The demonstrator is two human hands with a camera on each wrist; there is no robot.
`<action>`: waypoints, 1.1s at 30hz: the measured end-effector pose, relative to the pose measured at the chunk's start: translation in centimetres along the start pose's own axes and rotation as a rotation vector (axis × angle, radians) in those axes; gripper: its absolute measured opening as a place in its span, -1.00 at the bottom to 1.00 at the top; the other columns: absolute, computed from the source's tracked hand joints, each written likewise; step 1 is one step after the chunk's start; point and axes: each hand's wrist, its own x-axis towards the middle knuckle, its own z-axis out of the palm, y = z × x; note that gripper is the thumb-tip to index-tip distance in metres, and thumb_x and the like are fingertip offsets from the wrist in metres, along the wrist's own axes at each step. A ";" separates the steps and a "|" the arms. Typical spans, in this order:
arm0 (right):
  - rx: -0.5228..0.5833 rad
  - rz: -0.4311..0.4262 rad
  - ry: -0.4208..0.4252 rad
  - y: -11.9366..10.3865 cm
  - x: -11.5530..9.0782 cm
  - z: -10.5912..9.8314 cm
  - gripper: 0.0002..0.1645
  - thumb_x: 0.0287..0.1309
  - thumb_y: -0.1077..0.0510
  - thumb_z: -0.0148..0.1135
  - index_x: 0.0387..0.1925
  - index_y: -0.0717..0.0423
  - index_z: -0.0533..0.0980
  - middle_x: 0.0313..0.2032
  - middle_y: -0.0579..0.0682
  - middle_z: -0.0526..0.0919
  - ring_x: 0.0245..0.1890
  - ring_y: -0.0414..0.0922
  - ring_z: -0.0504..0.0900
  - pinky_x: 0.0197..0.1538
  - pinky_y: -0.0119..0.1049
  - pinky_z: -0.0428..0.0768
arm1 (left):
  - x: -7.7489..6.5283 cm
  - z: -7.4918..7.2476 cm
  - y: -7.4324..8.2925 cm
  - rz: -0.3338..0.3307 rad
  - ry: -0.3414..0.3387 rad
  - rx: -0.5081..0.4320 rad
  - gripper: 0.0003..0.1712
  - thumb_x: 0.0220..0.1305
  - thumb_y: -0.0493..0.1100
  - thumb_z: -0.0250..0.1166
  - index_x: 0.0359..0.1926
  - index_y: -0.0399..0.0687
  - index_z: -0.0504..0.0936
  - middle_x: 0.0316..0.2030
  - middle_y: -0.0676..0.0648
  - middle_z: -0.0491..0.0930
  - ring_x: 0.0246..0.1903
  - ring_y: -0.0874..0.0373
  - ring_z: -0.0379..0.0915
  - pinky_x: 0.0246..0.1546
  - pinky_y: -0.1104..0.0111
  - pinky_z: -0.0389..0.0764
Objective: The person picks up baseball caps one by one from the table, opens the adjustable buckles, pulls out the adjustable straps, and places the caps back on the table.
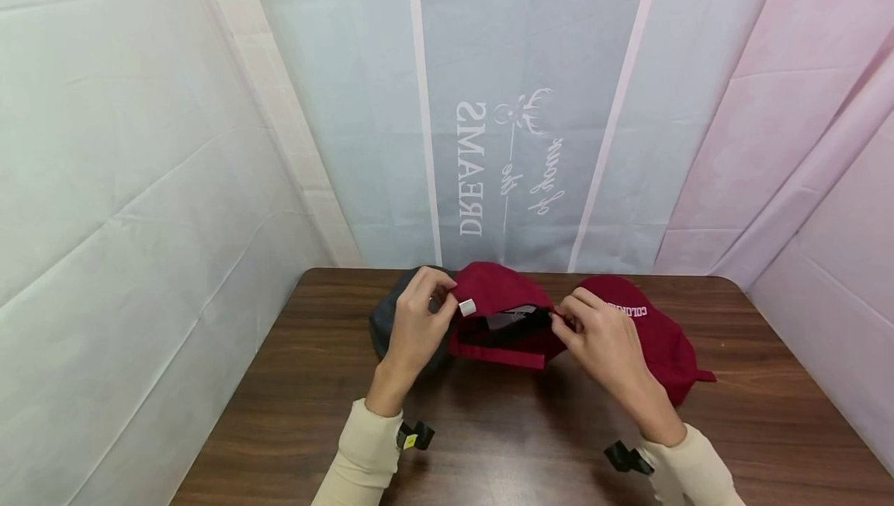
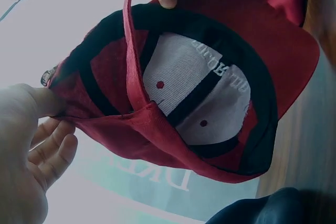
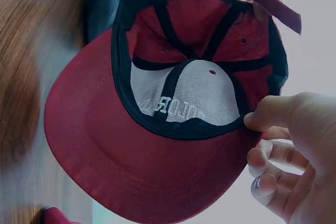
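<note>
A dark red baseball cap [image 1: 496,286] is held up between both hands, its inside turned toward me. The left hand [image 1: 419,316] pinches its edge between thumb and fingers, near a small white tag. On the other side, the right hand [image 1: 604,335] pinches the sweatband edge beside the brim [image 3: 142,177]. White backing with reversed stitched letters [image 3: 176,106] shows inside the crown. The cap's back strap [image 1: 496,356] hangs loose at one end. Left of the held cap lies a dark grey-blue cap [image 1: 384,324], partly behind the left hand.
Another dark red cap [image 1: 667,347] with white lettering rests on the right, partly hidden by the right hand. The brown wooden table [image 1: 482,452] ends at a printed curtain [image 1: 517,40] behind. White cloth walls [image 1: 140,180] stand at the sides.
</note>
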 end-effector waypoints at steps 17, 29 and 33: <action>-0.001 -0.061 0.100 1.7 0.6 1.4 -0.79 -0.02 0.41 0.52 -0.46 0.09 0.65 -0.42 -0.06 0.63 -0.53 -0.25 0.48 -0.49 -0.38 0.43 | -0.3 0.6 0.1 0.023 -0.018 -0.060 -0.78 0.28 -0.56 0.30 -0.17 -0.22 0.64 -0.20 -0.13 0.63 -0.29 0.10 0.60 -0.26 0.21 0.75; 0.005 -0.054 0.148 2.9 0.5 2.8 -0.80 -0.03 0.40 0.53 -0.45 0.09 0.67 -0.39 -0.05 0.66 -0.51 -0.22 0.56 -0.46 -0.30 0.52 | -0.4 0.9 0.0 0.024 -0.042 -0.061 -0.78 0.29 -0.56 0.29 -0.18 -0.21 0.64 -0.17 -0.13 0.63 -0.27 0.11 0.59 -0.21 0.35 0.72; 0.000 -0.045 0.162 3.2 0.5 3.3 -0.81 -0.01 0.39 0.53 -0.45 0.09 0.68 -0.39 -0.05 0.68 -0.53 -0.23 0.54 -0.48 -0.30 0.49 | -0.5 1.0 0.0 0.024 -0.043 -0.055 -0.79 0.30 -0.55 0.29 -0.18 -0.21 0.64 -0.16 -0.13 0.63 -0.24 0.09 0.60 -0.20 0.31 0.74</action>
